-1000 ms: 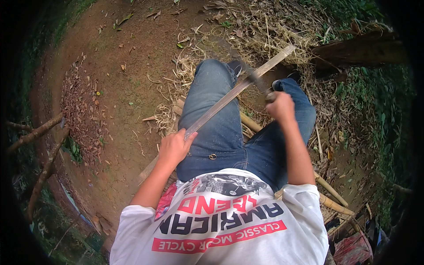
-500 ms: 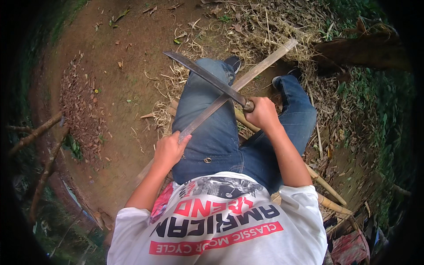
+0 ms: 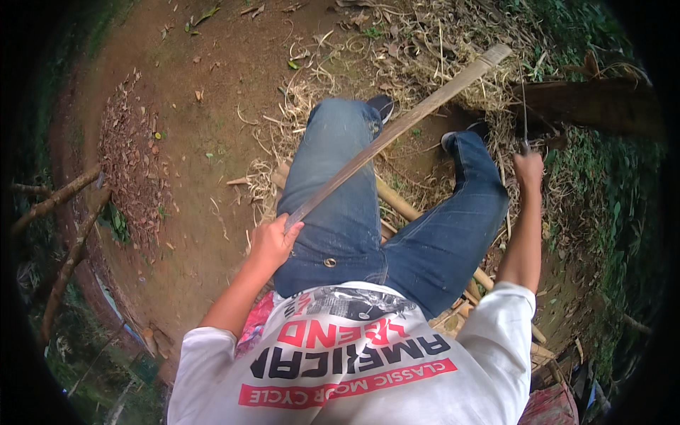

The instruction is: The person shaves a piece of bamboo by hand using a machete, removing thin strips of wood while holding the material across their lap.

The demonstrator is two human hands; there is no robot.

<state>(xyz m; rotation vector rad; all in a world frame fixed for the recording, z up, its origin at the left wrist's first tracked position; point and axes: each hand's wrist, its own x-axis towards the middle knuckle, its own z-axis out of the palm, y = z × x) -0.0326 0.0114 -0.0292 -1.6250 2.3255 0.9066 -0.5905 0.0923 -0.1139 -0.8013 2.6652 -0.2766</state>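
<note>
A long flat bamboo strip slants across my left thigh, its far end up over the shavings. My left hand is closed round its near part, close to my hip. Out to the right, past my right knee, my right hand grips a machete by its handle. The blade points away from me and appears edge-on, as a thin line. Blade and strip are well apart. Most of the machete's handle is hidden inside my fist.
I sit on bamboo poles with my legs in jeans spread. Pale shavings cover the ground ahead. A dark log lies at the far right. Branches stand at the left, beside dry leaves.
My right hand has swung the machete off the strip, out to the right and away from me. The strip's far end has shifted slightly right and away; my left hand still holds it.
</note>
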